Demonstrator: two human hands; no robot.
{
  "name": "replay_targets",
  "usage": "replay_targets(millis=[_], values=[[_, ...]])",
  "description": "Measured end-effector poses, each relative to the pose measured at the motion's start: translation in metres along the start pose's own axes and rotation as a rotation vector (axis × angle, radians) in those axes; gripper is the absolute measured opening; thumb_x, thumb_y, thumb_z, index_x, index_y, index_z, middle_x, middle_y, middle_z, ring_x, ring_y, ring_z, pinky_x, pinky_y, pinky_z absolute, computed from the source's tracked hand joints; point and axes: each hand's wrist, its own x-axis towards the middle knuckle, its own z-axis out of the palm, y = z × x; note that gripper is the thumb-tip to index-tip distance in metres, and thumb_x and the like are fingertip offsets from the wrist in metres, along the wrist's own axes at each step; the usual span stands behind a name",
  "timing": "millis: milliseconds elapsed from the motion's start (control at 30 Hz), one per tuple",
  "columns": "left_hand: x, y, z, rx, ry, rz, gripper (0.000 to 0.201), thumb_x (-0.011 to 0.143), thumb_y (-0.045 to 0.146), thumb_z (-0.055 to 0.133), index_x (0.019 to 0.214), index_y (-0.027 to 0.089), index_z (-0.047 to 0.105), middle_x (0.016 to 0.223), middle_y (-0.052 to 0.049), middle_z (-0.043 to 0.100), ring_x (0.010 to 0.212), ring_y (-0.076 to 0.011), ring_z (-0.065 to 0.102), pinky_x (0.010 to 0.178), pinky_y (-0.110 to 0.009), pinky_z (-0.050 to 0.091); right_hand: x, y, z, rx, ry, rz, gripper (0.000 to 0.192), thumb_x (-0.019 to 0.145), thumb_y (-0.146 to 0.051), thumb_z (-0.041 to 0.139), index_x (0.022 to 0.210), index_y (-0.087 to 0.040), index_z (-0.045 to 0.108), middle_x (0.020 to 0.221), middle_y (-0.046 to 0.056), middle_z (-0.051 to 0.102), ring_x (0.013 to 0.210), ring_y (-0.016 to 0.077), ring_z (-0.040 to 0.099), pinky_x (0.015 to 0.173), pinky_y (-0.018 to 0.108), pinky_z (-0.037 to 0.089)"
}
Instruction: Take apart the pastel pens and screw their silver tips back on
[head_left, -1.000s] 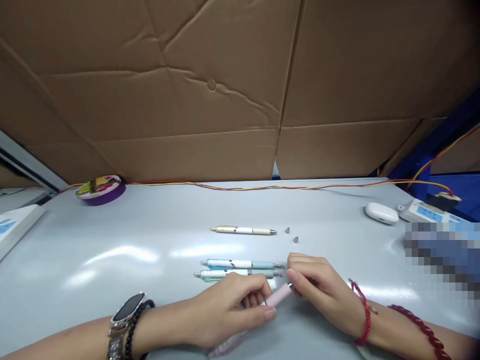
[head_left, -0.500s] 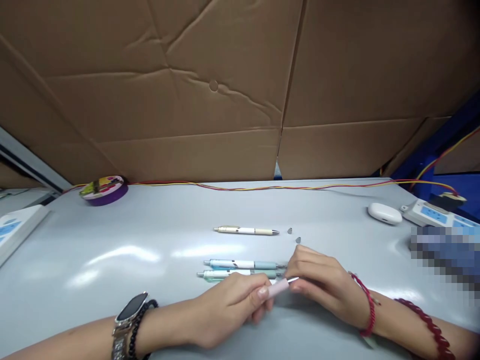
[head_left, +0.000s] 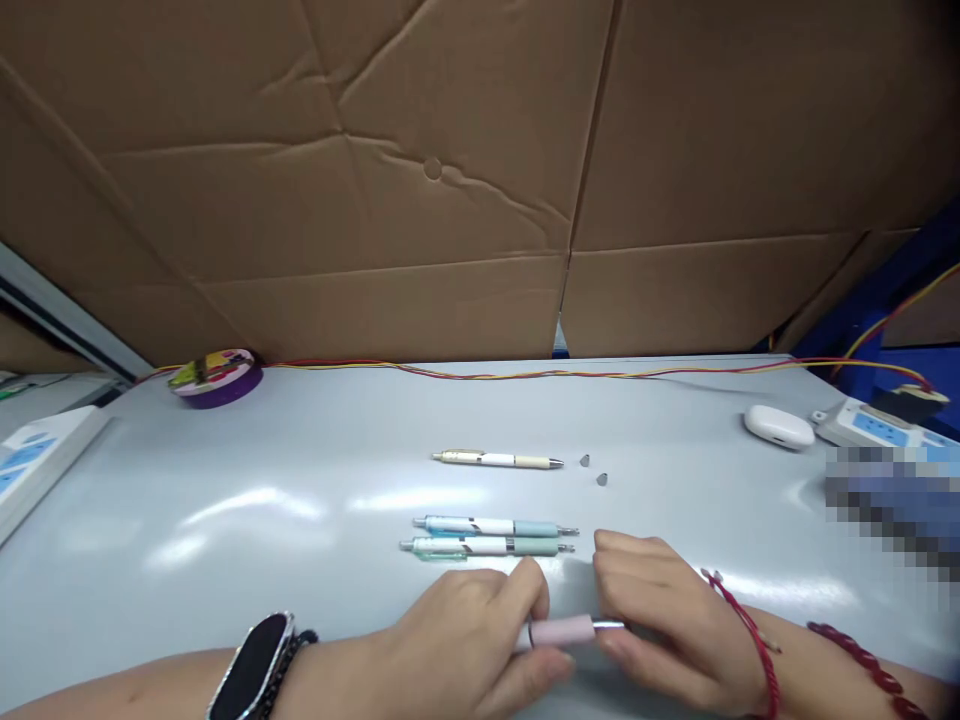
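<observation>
the left hand (head_left: 480, 640) pinches the pink pen (head_left: 561, 630) by its soft grip, right hand (head_left: 664, 625) closed on its thin metal tip; light, stiff, slippery; best held at that grip, just below the 2 blue pens (head_left: 487, 537).

No text, label, brand, number or sign is sharp enough to read on anything here.

Both forearms are bare, with no sleeves. The left hand (head_left: 480, 640) wears a black-faced watch (head_left: 251, 668) at 7 o'clock, with a black bead bracelet (head_left: 294, 648) beside it. The right hand (head_left: 667, 625) wears a thin red cord bracelet (head_left: 757, 645) and a dark red coiled band (head_left: 862, 665) at 5 o'clock.
</observation>
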Motion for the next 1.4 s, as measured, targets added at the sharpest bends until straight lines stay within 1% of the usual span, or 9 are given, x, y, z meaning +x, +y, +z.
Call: replay_targets(millis=[100, 233, 400, 633, 733, 900, 1067, 1267, 1400], values=[[0.002, -0.005, 0.006, 0.124, -0.003, -0.006, 0.017, 0.09, 0.034, 0.046, 0.083, 0.02, 0.039, 0.076, -0.002, 0.061, 0.061, -0.0163, 0.054, 0.054, -0.024, 0.041, 0.0, 0.002, 0.0, -0.075, 0.006, -0.057, 0.028, 0.095, -0.029, 0.029, 0.07, -0.021, 0.039, 0.06, 0.001, 0.047, 0.056, 0.0154, 0.038, 0.052, 0.027, 0.029], [0.004, -0.012, 0.018, 0.378, 0.082, 0.106, 0.018, 0.094, 0.031, 0.039, 0.081, 0.02, 0.041, 0.068, -0.001, 0.061, 0.054, -0.0179, 0.054, 0.048, -0.026, 0.039, -0.001, 0.009, 0.003, -0.143, 0.008, -0.056, 0.033, 0.093, -0.034, 0.027, 0.065, -0.021, 0.037, 0.055, 0.001, 0.044, 0.052, 0.0155, 0.035, 0.049, 0.028, 0.026], [0.004, -0.017, 0.026, 0.518, 0.237, 0.198, 0.031, 0.098, 0.026, 0.022, 0.075, 0.02, 0.041, 0.061, -0.001, 0.057, 0.048, -0.0162, 0.052, 0.043, -0.025, 0.037, -0.004, 0.011, 0.007, -0.197, -0.108, 0.071, 0.045, 0.098, -0.037, 0.025, 0.062, -0.019, 0.045, 0.056, 0.001, 0.05, 0.052, 0.0131, 0.039, 0.051, 0.026, 0.029], [0.004, -0.023, 0.028, 0.621, 0.324, 0.171, 0.033, 0.097, 0.019, 0.019, 0.076, 0.019, 0.045, 0.059, -0.003, 0.056, 0.047, -0.0182, 0.053, 0.04, -0.025, 0.036, -0.004, 0.013, 0.006, -0.134, -0.075, 0.181, 0.036, 0.096, -0.043, 0.035, 0.081, -0.018, 0.056, 0.073, 0.004, 0.059, 0.065, 0.014, 0.048, 0.058, 0.024, 0.034], [0.004, -0.025, 0.03, 0.659, 0.316, 0.192, 0.029, 0.095, 0.018, 0.024, 0.075, 0.018, 0.045, 0.059, -0.003, 0.055, 0.047, -0.0183, 0.054, 0.04, -0.025, 0.037, -0.003, 0.013, 0.007, -0.134, -0.114, 0.192, 0.044, 0.095, -0.049, 0.03, 0.078, -0.017, 0.056, 0.07, 0.004, 0.058, 0.063, 0.0148, 0.048, 0.057, 0.026, 0.034], [0.005, -0.023, 0.025, 0.652, 0.22, 0.187, 0.028, 0.095, 0.02, 0.027, 0.074, 0.018, 0.047, 0.061, -0.004, 0.057, 0.05, -0.0187, 0.055, 0.042, -0.026, 0.04, -0.003, 0.013, 0.008, -0.177, -0.145, 0.137, 0.042, 0.098, -0.038, 0.029, 0.073, -0.018, 0.057, 0.066, 0.003, 0.056, 0.06, 0.0138, 0.046, 0.058, 0.026, 0.033], [0.006, -0.021, 0.02, 0.618, 0.198, 0.179, 0.03, 0.092, 0.045, 0.04, 0.077, 0.019, 0.046, 0.065, -0.002, 0.06, 0.052, -0.0182, 0.057, 0.045, -0.025, 0.044, -0.004, 0.011, 0.005, -0.099, -0.055, 0.092, 0.032, 0.096, -0.038, 0.037, 0.08, -0.018, 0.055, 0.07, 0.002, 0.056, 0.062, 0.013, 0.046, 0.057, 0.024, 0.034], [0.008, -0.024, 0.023, 0.607, 0.199, 0.172, 0.024, 0.095, 0.031, 0.035, 0.076, 0.018, 0.045, 0.065, -0.003, 0.059, 0.052, -0.0181, 0.057, 0.045, -0.025, 0.043, -0.005, 0.014, 0.008, -0.14, -0.102, 0.105, 0.046, 0.096, -0.047, 0.026, 0.078, -0.018, 0.056, 0.067, 0.004, 0.056, 0.06, 0.0145, 0.046, 0.056, 0.027, 0.034], [0.008, -0.023, 0.021, 0.587, 0.15, 0.133, 0.02, 0.094, 0.029, 0.036, 0.08, 0.018, 0.045, 0.068, -0.003, 0.061, 0.054, -0.018, 0.058, 0.046, -0.024, 0.042, -0.004, 0.014, 0.009, -0.17, -0.085, 0.122, 0.038, 0.098, -0.037, 0.03, 0.079, -0.018, 0.057, 0.069, 0.004, 0.058, 0.062, 0.014, 0.047, 0.058, 0.025, 0.035]])
